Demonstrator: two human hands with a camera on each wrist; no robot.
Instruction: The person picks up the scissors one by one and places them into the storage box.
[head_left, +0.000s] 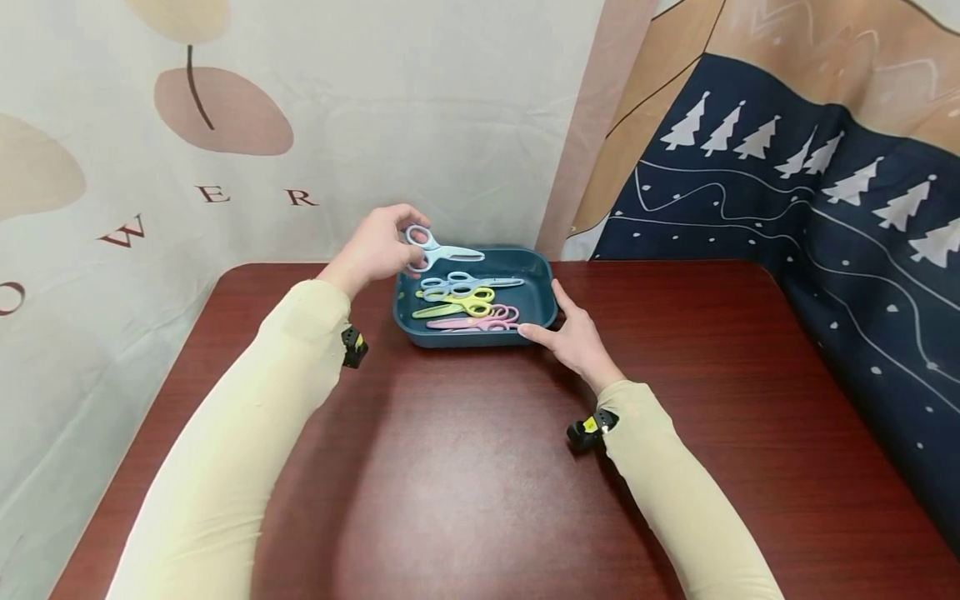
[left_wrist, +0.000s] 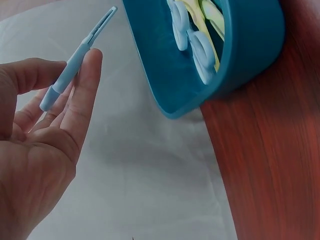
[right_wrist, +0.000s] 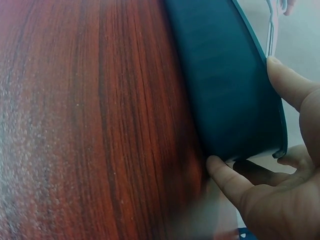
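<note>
Between the thumb and fingers of my left hand (head_left: 378, 246) is a pair of light blue scissors (head_left: 459, 253), pinched by its handle loops. The blades point right, raised over the back left of a dark teal tray (head_left: 450, 340). In the left wrist view the scissors (left_wrist: 74, 70) appear edge-on, blades together. My right hand (head_left: 577, 337) holds the tray's front right corner; its thumb lies on the rim, and its fingers reach around the outside. Inside the tray lie blue scissors (head_left: 501, 282), yellow-green scissors (head_left: 442, 311) and pink scissors (head_left: 453, 323), partly overlapping.
The tray stands at the back edge of a reddish-brown wooden table (head_left: 450, 467). A pale printed cloth (head_left: 420, 108) hangs directly behind it. To the right hangs a navy cloth (head_left: 750, 192) with white trees.
</note>
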